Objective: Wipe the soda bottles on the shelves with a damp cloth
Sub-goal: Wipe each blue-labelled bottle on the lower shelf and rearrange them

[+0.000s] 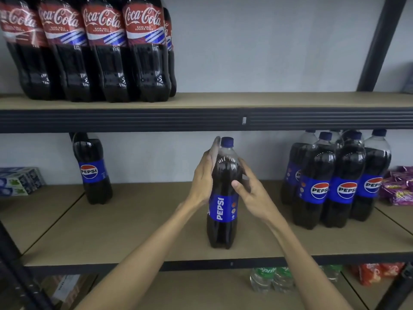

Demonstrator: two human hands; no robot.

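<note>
Dark cola in clear plastic is what we are dealing with all along this brown board shelf (134, 231). At the far left, 1 lone Pepsi bottle (92, 168) stands by the back wall, well apart from the work. Next comes our left hand (202, 175), laid flat against the left shoulder of the middle Pepsi bottle (223, 209), fingers straight and reaching up beside the blue cap. That bottle stands upright near the shelf's front edge, full almost to the neck. Our right hand (250, 191) wraps its right side, thumb across the front just above the blue label, fingers curled round behind. We cannot make out a cloth in either hand. We judge the bottle heavy, stiff while sealed, and slick on the bare plastic, more so once wet. The waist at the label or the shoulder should give the surest hold, with 1 hand steadying it. Further right stands a cluster of Pepsi bottles (335, 182), packed close together.
</note>
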